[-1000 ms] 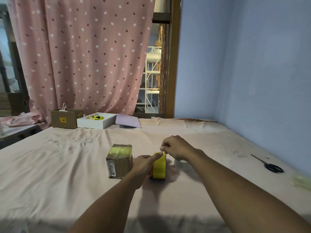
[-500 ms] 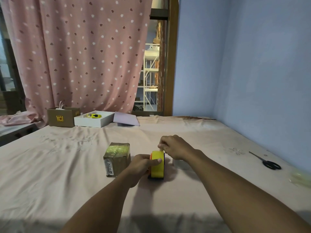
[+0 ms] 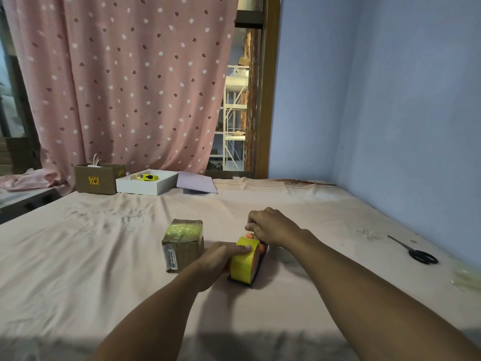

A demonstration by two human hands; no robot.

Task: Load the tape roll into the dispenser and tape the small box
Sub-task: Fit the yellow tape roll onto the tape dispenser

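1. The left hand [image 3: 217, 259], in the lower centre of the frame, has its grip closed around the yellow tape roll [image 3: 243, 261], thumb lying across the top of the roll and the fingers hidden behind it.
2. The roll stands on edge in a dark-framed tape dispenser with orange parts [image 3: 261, 252], which rests on the cloth just right of the left hand.
3. The right hand [image 3: 273, 226] is curled over the far end of the dispenser, fingertips pinched together; what they pinch is too small to tell.
4. The small brown cardboard box [image 3: 183, 244], its top covered in shiny greenish tape and a printed label on its near side, sits just left of the left hand, near the roll but apart from it.
5. All of this lies on a bench draped in a pale pink cloth [image 3: 78, 256].
6. Black-handled scissors [image 3: 413, 250] lie well apart at the right edge, close to the blue wall [image 3: 403, 100].
7. At the upper left of the surface stand an open brown carton [image 3: 95, 178], a shallow white tray [image 3: 145, 182] and a lilac sheet [image 3: 196, 182].
8. Behind them hangs a pink dotted curtain [image 3: 125, 82]; a wooden door frame [image 3: 268, 87] stands at its right.
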